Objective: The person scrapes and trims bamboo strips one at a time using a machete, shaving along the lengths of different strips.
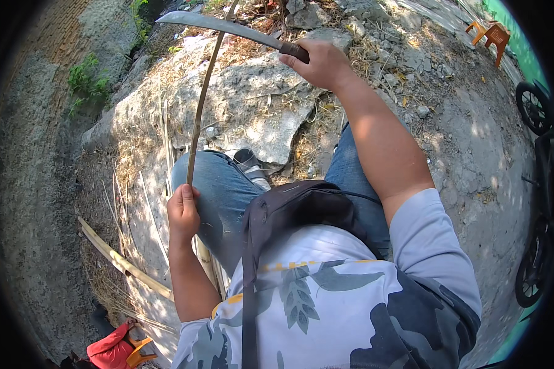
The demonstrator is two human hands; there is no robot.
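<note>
My right hand (322, 63) is closed around the dark handle of a machete (231, 27), held out ahead of me with its curved blade pointing left. In my left hand (183, 212), beside my left knee, I grip the near end of a long thin bamboo strip (200, 111). The strip rises away from me and runs past the top edge of the view. The blade crosses the strip near its far part; whether the two touch I cannot tell. My left fingers wrap around the strip's end.
Split bamboo lengths (126, 264) lie on the ground to my left. A broken concrete slab (258, 117) and rubble are ahead. An orange plastic chair (496, 38) stands far right, near a motorcycle (538, 178). Someone in a red top (109, 349) is at the lower left.
</note>
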